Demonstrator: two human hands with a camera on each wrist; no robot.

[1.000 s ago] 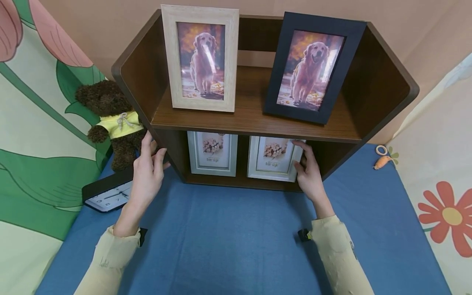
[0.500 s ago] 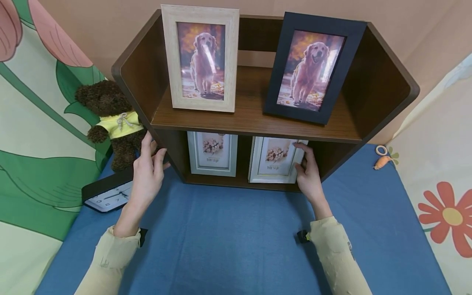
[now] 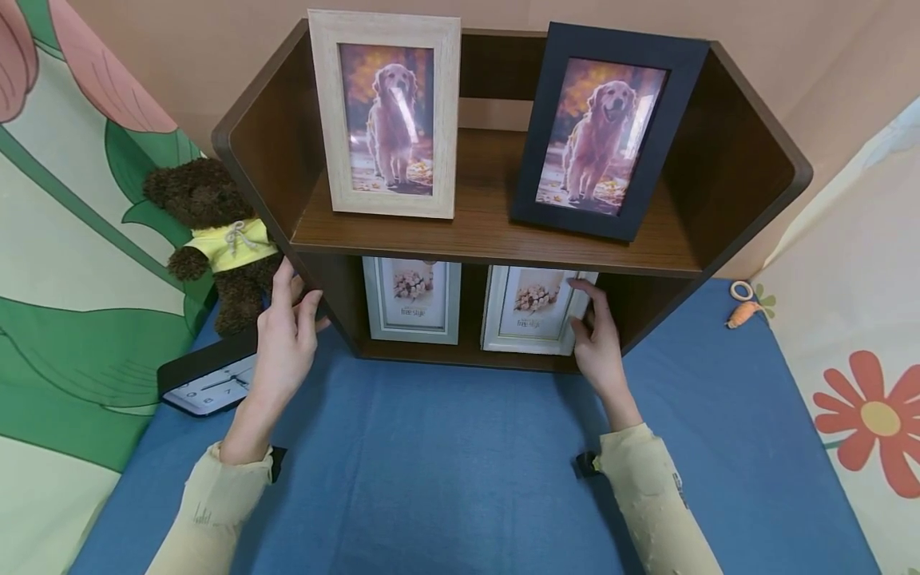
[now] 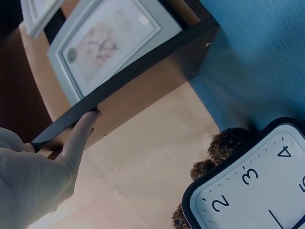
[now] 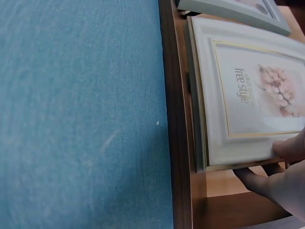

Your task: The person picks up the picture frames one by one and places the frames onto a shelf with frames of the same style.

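Note:
My left hand holds the front edge of the left side panel of a dark brown two-tier shelf, near its lower tier. In the left wrist view one finger lies against the panel's outer face. My right hand pinches the right side of a white photo frame on the lower tier, thumb on its front and fingers behind it. A thin gold line runs round its flower picture. Left of it stands a pale grey-green photo frame, apart from both hands.
Above stand a cream photo frame and a tilted black photo frame, both with dog pictures. A brown teddy bear and a clock are at the left. A carrot toy lies right on the blue cloth.
The white frame and right hand shifted slightly forward and right, then back left and inward. The left hand keeps its place on the shelf.

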